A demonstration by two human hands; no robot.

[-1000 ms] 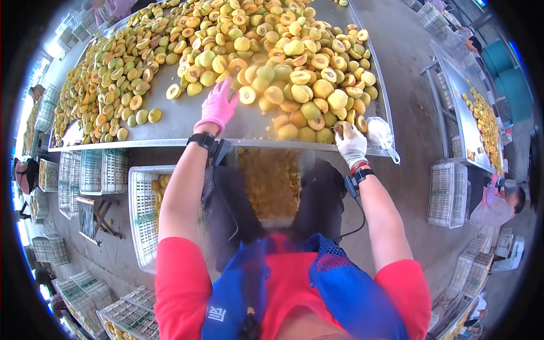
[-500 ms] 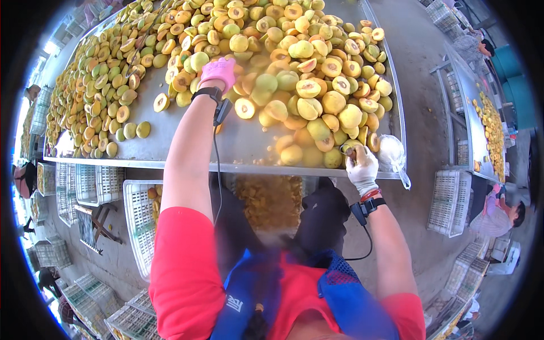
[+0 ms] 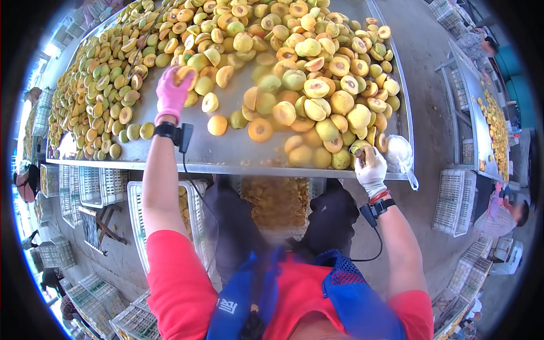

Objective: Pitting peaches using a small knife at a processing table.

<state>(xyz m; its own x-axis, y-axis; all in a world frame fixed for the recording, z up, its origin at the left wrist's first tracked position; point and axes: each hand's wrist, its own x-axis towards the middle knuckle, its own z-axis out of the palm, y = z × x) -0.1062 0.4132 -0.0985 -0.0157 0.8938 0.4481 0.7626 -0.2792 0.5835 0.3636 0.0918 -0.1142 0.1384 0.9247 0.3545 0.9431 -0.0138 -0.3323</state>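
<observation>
Left pink-gloved hand (image 3: pixel 174 94) has shifted leftward, now gripping a stone-fruit half (image 3: pixel 184 76) above the steel table (image 3: pixel 195 148); one piece appears picked out. Right white-gloved hand (image 3: pixel 371 171) grips an apparent brown-handled tool (image 3: pixel 361 153).

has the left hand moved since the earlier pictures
Yes, leftward: the left hand is now closer to the near left corner of the table.

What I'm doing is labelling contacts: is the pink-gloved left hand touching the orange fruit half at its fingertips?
Touching. The head view shows the pink-gloved left hand holding the orange fruit half, with glove against its edge.
</observation>
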